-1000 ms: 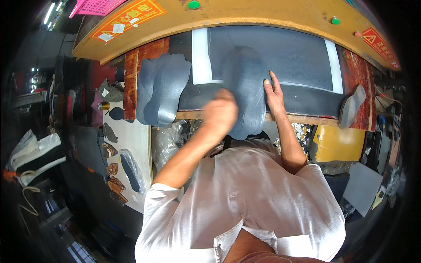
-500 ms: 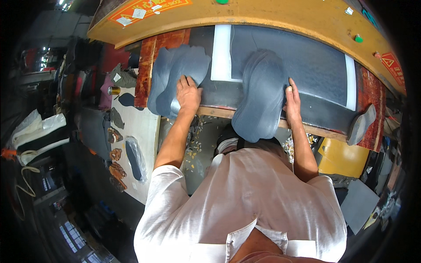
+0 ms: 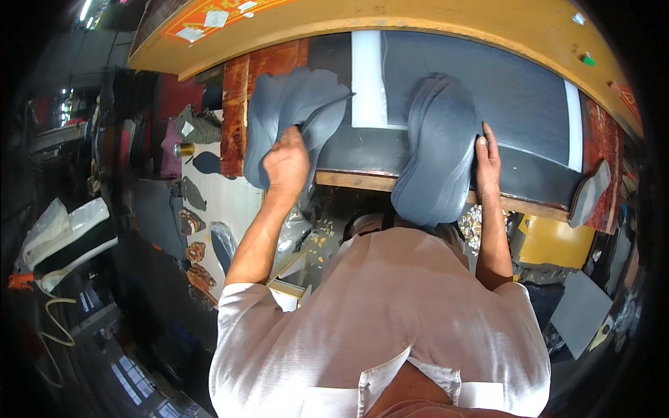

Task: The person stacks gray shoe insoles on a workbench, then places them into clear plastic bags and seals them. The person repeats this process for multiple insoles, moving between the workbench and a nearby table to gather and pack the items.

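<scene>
Grey sole-shaped sheets lie in a fanned-out pile (image 3: 270,104) at the left of the bench. My left hand (image 3: 287,164) pinches the near part of the top sole sheet (image 3: 325,117), whose right edge tilts up off the others. A second stack of sole sheets (image 3: 439,150), lined up more closely, sits right of the middle and juts over the bench's front edge. Against that stack's right side rests my right hand (image 3: 489,161), its fingers stretched out and not wrapped round anything. My left thumb is mostly hidden.
Under the stacks lies a dark board (image 3: 481,90) with white strips (image 3: 367,76). A yellow machine beam (image 3: 418,24) spans the far side. One loose sole piece (image 3: 591,194) sits at the right end. Left stands a pale side table (image 3: 233,202) with cut pieces and a gold can (image 3: 184,150).
My left hand has gone from lying on the left pile to gripping its top sole sheet, whose edge has come up. My right hand stays alongside the right stack. The whole view has shifted slightly.
</scene>
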Tool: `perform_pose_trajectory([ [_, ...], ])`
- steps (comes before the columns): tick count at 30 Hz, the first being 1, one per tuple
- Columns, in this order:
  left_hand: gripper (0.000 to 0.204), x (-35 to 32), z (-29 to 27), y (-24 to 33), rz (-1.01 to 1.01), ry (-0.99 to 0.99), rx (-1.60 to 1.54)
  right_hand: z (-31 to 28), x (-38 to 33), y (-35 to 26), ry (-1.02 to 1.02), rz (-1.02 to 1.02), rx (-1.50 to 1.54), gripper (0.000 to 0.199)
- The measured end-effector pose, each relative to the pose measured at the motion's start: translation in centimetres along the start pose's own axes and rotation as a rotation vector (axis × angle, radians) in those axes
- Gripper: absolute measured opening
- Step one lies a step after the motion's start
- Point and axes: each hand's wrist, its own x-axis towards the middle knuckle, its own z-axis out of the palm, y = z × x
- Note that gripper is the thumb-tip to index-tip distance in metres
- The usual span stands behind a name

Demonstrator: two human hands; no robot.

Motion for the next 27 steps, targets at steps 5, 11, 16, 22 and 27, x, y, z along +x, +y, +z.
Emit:
perform_pose_trajectory([
  [5, 0.038, -0.4, 1.2, 1.9, 0.177, 0.029, 0.084, 0.5, 0.0, -0.3, 0.032, 0.02, -0.041, 0.055],
  [11, 0.028, 1.3, -1.1, -1.1, 0.071, -0.128, 0.086, 0.3, -0.1, -0.3, -0.009, 0.031, -0.006, 0.054],
  [16, 0.037, 1.6, 0.7, -2.6, 0.197, 0.037, 0.224, 0.5, 0.0, -0.1, 0.047, 0.011, -0.084, 0.053],
  [22, 0.061, -1.4, 4.9, -2.4, 0.115, -0.137, 0.033, 0.5, 0.1, -0.3, 0.073, 0.054, -0.074, 0.051],
  [27, 0.04, 1.5, 1.5, -5.8, -0.039, -0.262, -0.412, 0.5, 0.1, -0.2, 0.031, 0.044, 0.047, 0.049],
])
